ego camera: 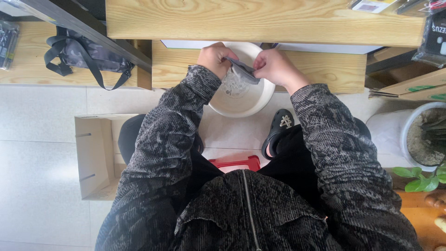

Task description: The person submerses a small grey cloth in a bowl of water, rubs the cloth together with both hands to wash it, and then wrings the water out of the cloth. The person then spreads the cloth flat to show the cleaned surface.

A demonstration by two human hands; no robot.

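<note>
My left hand (pixel 214 58) and my right hand (pixel 275 66) both grip a small clear plastic bag (pixel 238 74) with a grey top edge, each pinching one side of its mouth. The bag hangs over a round cream-white basin (pixel 260 100) that sits on the floor under a wooden shelf. Whatever is inside the bag is pale and hard to make out. Both of my arms wear dark mottled corduroy sleeves.
A wooden shelf unit (pixel 260 21) spans the top. A black strap bag (pixel 83 53) lies on the left shelf. An open cardboard box (pixel 93 155) sits to my left, a red stool (pixel 234 163) under me, a white soil-filled pot (pixel 425 135) to my right.
</note>
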